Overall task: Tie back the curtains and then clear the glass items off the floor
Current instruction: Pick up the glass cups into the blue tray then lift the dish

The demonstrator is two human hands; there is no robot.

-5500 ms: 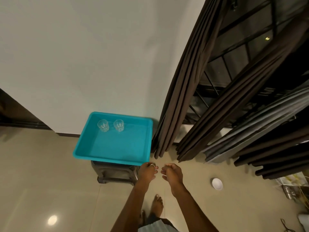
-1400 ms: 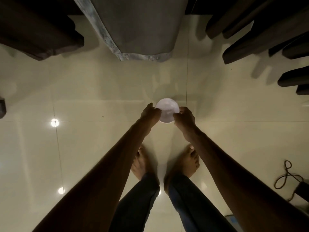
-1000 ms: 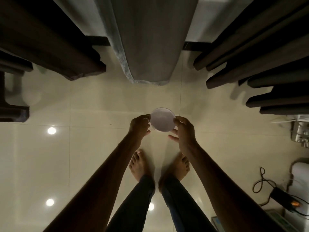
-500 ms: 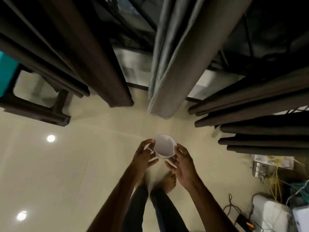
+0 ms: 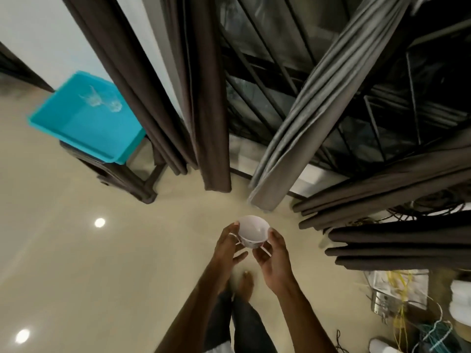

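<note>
While the left hand (image 5: 226, 244) and right hand (image 5: 274, 253) clasp it, the small white bowl (image 5: 252, 229) looks glossy.

Bowl held at lower centre

A small white bowl (image 5: 252, 230) is gripped between the left hand (image 5: 227, 244) and right hand (image 5: 274, 253); a turquoise tray (image 5: 76, 128) (two blurred glasses (image 5: 102, 101) inside) is seen upper left.

The small bowl (image 5: 252, 231) is white, smooth and glossy, with a soft highlight inside (glass or glazed ceramic, hard to tell). The floor (image 5: 76, 263) is polished beige tile, throwing back bright spots of light. The brown curtains (image 5: 211, 110) are matt cloth; the grey curtain (image 5: 300, 128) has a faint sheen. The turquoise tray (image 5: 84, 128) is smooth plastic, carrying 2 clear glasses (image 5: 113, 105).
</note>
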